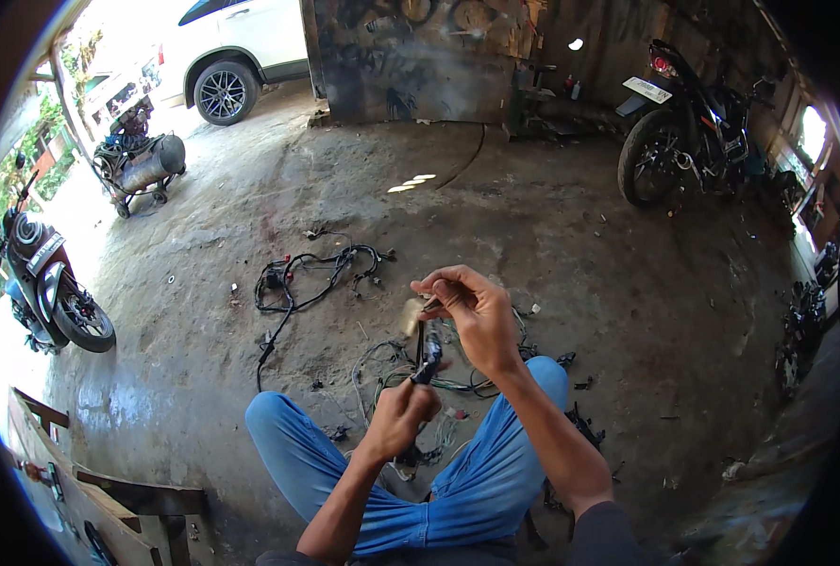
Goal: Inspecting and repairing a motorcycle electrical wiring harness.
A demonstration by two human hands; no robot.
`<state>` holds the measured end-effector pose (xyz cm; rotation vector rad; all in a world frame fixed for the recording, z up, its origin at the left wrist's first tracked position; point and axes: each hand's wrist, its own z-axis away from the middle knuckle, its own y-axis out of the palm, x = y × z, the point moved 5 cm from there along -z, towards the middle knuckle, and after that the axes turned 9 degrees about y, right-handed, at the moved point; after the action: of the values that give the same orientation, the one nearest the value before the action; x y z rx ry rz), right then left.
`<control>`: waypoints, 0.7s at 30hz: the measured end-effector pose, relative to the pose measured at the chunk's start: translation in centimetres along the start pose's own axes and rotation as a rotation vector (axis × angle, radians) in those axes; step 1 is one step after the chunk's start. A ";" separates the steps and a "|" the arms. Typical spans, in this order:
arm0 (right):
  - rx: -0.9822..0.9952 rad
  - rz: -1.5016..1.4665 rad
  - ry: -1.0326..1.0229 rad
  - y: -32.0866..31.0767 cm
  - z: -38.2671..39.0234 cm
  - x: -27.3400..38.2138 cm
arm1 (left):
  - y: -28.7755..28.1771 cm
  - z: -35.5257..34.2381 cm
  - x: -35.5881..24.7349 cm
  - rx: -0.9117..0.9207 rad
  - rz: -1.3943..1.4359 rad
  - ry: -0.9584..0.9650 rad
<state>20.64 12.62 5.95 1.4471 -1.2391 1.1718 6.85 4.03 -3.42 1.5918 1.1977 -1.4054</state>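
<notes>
A: Wire [421, 341] hangs between my hands above the blue-trousered knees; where do I hold it?

B: It looks light and limp. Left hand [399, 415] is fisted on its black connector end; right hand [472, 316] pinches the upper end.

A: Obstructions?

B: Black harness [297, 278] lies on the floor to the left, green wires [387, 373] tangle beneath, and a motorcycle [680, 123] stands well apart.

Rough matt concrete floor [552, 245], black plastic-sheathed wire harness [311, 274], faded blue denim trousers [477, 481], glossy black motorcycle [689, 123].
</notes>
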 end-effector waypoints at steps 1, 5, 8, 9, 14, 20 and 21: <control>0.028 0.007 0.033 0.2 -0.3 -0.4 | 0.1 0.0 -0.6 0.111 -0.252 0.033; -0.131 0.480 -0.362 -0.8 0.2 1.7 | -0.2 0.1 0.8 0.059 0.116 -0.172; -0.308 0.069 -0.166 -2.9 2.3 1.3 | -0.5 0.4 0.9 -0.009 0.184 -0.264; -0.421 -0.056 -0.072 -3.7 3.5 0.3 | -0.6 0.5 1.0 -0.030 0.231 -0.303; -0.345 -0.272 0.260 -1.9 9.4 -10.1 | 0.1 -0.7 2.0 -0.107 0.579 -0.375; 0.218 -0.779 0.468 2.5 9.8 -9.3 | 0.0 -0.4 2.8 -0.147 0.689 -0.483; 0.218 -0.777 0.466 2.4 9.7 -9.6 | -0.2 -0.1 2.9 -0.143 0.642 -0.531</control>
<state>18.75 4.42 -5.10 1.4880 -0.1836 1.0131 6.62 4.76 -6.24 1.2276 0.4065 -1.1661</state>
